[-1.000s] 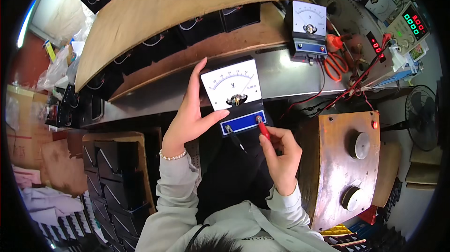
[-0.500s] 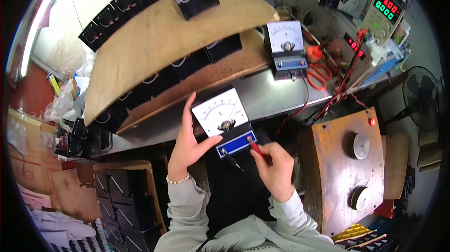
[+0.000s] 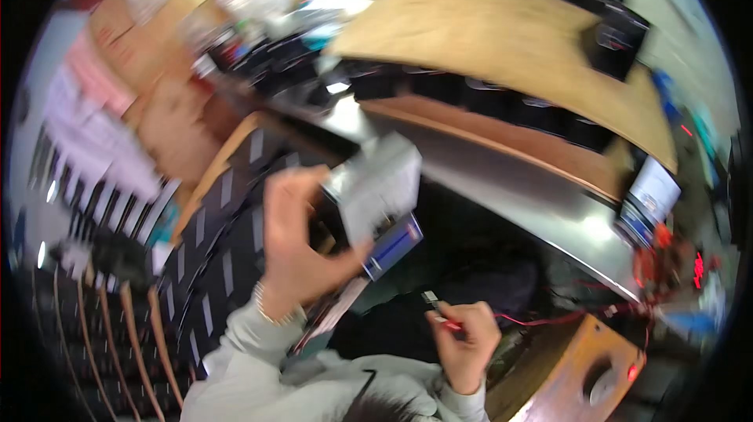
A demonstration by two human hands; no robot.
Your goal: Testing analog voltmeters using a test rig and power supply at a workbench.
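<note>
My left hand (image 3: 292,238) grips an analog voltmeter (image 3: 383,179) by its side, thumb across the lower front. The meter has a white dial face, blurred by motion, above a blue strip with terminals. It is held tilted over my lap. Lower and to the right, my right hand (image 3: 469,342) is closed on a red test lead (image 3: 450,324), apart from the meter. A small dark piece with a pale tip (image 3: 430,297) sticks out by the fingertips; blur hides what it is. A red wire runs right from this hand.
Black-cased meters stand along and under a wooden shelf (image 3: 486,22) on the metal bench (image 3: 518,210). Another white-faced meter (image 3: 651,190) stands at the right end. A wooden box with a knob (image 3: 565,375) is lower right. Racks of black cases (image 3: 227,241) fill the left.
The whole view has swung to the left. The red lead has come off the meter's terminal, and the meter has moved away from my right hand, toward the racks.
</note>
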